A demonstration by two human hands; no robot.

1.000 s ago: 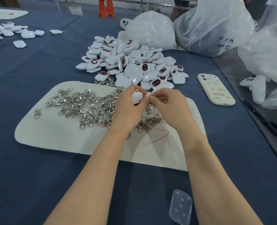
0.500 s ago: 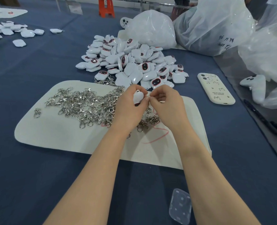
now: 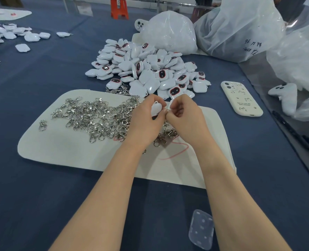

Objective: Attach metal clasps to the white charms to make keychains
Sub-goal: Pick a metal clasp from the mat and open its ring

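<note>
One white charm [image 3: 156,107] sits in my left hand [image 3: 144,120], fingers and thumb curled round it, held up just above the white mat [image 3: 68,153]. My right hand [image 3: 184,116] meets it at three o'clock, thumb and forefinger pinched together at the charm's edge on what I take to be a clasp. The piece itself is hidden between my fingertips, so I cannot tell whether it has hooked on yet.

At nine o'clock from my hands, spread over the mat, lies the tangle of loose metal clasps [image 3: 95,118], and a few more show under my wrists. A single clasp [image 3: 42,125] lies apart near the mat's left edge. At twelve o'clock, just past the mat, the heap of bare charms [image 3: 146,69] is large and reaches toward the plastic bags [image 3: 170,31] at one o'clock.

Far off at ten o'clock a smaller scatter of charms [image 3: 9,33] rests on the blue table [image 3: 41,196]; a few show metal at their ends, so I judge those finished. By that count, the heap left to do looks bigger than the done lot.

A phone [image 3: 241,98] lies at two o'clock, and a clear plastic case [image 3: 200,230] at five o'clock.
</note>
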